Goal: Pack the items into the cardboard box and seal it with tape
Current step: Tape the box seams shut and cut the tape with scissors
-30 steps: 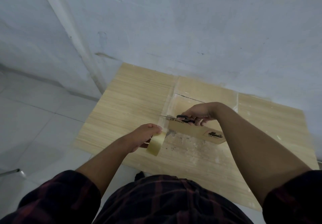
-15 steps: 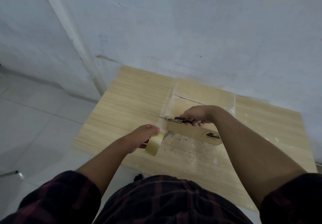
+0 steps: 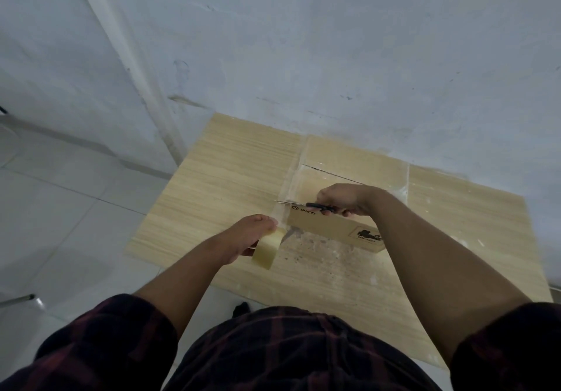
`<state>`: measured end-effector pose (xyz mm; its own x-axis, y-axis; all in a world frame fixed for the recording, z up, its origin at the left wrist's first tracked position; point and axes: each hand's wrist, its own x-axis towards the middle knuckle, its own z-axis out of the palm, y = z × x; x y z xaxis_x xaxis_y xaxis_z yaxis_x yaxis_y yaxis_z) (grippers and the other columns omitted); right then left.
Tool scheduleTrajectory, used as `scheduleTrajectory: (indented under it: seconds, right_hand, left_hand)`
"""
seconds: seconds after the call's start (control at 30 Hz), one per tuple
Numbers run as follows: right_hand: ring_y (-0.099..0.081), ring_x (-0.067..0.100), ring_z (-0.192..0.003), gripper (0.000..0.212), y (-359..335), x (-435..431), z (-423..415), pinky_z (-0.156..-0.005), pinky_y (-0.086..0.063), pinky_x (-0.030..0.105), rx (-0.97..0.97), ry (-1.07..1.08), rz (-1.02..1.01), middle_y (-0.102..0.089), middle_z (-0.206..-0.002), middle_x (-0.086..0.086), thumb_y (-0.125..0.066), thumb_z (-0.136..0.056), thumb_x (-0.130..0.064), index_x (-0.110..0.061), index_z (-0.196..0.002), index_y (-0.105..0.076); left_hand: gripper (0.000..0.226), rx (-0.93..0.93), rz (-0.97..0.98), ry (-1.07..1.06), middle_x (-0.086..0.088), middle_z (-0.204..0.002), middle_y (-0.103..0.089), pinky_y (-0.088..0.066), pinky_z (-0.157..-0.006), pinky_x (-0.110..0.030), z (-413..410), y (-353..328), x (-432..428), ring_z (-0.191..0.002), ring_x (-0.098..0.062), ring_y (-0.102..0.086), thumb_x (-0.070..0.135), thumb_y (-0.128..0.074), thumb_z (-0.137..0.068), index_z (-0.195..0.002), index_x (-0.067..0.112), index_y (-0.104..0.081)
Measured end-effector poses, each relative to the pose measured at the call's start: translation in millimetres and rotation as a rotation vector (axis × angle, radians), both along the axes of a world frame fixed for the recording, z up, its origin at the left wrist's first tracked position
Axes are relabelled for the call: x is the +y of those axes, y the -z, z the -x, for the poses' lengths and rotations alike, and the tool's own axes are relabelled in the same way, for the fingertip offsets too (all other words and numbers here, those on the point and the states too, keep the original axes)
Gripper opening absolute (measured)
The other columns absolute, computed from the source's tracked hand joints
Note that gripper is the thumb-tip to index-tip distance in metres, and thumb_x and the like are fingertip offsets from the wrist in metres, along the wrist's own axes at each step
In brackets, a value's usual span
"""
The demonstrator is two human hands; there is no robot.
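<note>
At the box's left end you're on the tape cut. The cardboard box lies shut on the bench, long printed side facing you.

Your left hand grips the tape roll just left of the box's near-left corner, thumb over the top, fingers curled round it. A clear tape strip runs from the roll up to that corner and, as far as I can tell, on along the box's left end.

Your right hand sits over the box's near top edge, fingers curled round the black handles of the scissors. The blades point left, w/ the tips right at the strip. I can't tell if the blades are apart or closed, they're too thin to read.

How to do it well, imo:
- Pull the roll away from the box so the strip is taut. Slack tape just folds btwn the blades.
- Set the blades square across the strip, not at an angle, and take it in one full snip.
- Cut nearer the roll than the box, so there's enough tail to wrap down the box's left face.
- Mind the left thumb, it's v. close to the tips.
- Don't lean the scissor hand hard on the box top, the flaps may sag under the tape.

Main risk: the freed end snaps back & sticks to itself or the roll.
</note>
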<state>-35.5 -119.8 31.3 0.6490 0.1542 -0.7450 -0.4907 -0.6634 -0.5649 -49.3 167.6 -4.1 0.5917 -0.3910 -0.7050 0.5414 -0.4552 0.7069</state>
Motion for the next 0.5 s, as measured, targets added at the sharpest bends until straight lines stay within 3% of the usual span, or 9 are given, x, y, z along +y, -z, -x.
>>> scheduleTrajectory:
  seconds: [0.07, 0.2, 0.3, 0.43, 0.5]
  right_hand:
    - [-0.031, 0.013, -0.058, 0.027, 2, -1, 1, -0.056, -0.021, 0.034, -0.019, -0.002, -0.001, -0.052, -0.074, -0.001, -0.046, -0.103, -0.025, -0.015, -0.091, -0.068]
    - [-0.032, 0.015, -0.06, 0.02, 9, -4, -1, -0.056, -0.022, 0.034, -0.022, -0.015, 0.014, -0.055, -0.078, 0.005, -0.051, -0.099, -0.016, -0.015, -0.083, -0.062]
    - [-0.032, 0.015, -0.06, 0.026, 12, -5, -3, -0.056, -0.021, 0.034, -0.024, -0.006, 0.003, -0.064, -0.072, -0.002, -0.055, -0.101, -0.008, -0.02, -0.079, -0.057]
    - [-0.031, 0.015, -0.06, 0.025, 12, -9, -4, -0.056, -0.021, 0.034, 0.0, -0.024, -0.028, -0.062, -0.065, -0.008, -0.056, -0.104, -0.011, -0.02, -0.081, -0.056]
    - [-0.029, 0.014, -0.061, 0.02, 9, -10, -3, -0.057, -0.02, 0.034, 0.038, -0.035, -0.082, -0.058, -0.07, -0.006, -0.054, -0.105, -0.024, -0.021, -0.088, -0.062]
  left_hand:
    - [0.024, -0.005, -0.007, -0.002, -0.012, -0.12, -0.074, -0.057, -0.092, -0.042, 0, 0, 0, -0.099, -0.024, -0.068, 0.041, -0.06, -0.103, -0.12, 0.027, -0.069]
    - [0.025, -0.01, -0.013, -0.004, -0.012, -0.121, -0.073, -0.056, -0.09, -0.041, 0, 0, -1, -0.098, -0.024, -0.067, 0.042, -0.06, -0.103, -0.12, 0.027, -0.07]
    - [0.025, -0.014, -0.003, -0.007, -0.01, -0.115, -0.073, -0.056, -0.087, -0.039, 0, -2, -3, -0.096, -0.023, -0.068, 0.042, -0.059, -0.103, -0.12, 0.025, -0.069]
    - [0.025, -0.021, -0.012, -0.017, -0.009, -0.12, -0.073, -0.057, -0.092, -0.043, -1, -4, -5, -0.103, -0.026, -0.069, 0.041, -0.06, -0.103, -0.121, 0.027, -0.069]
    - [0.025, -0.019, -0.027, -0.023, -0.009, -0.12, -0.073, -0.058, -0.095, -0.045, -1, -4, -6, -0.11, -0.031, -0.07, 0.041, -0.061, -0.102, -0.121, 0.028, -0.069]
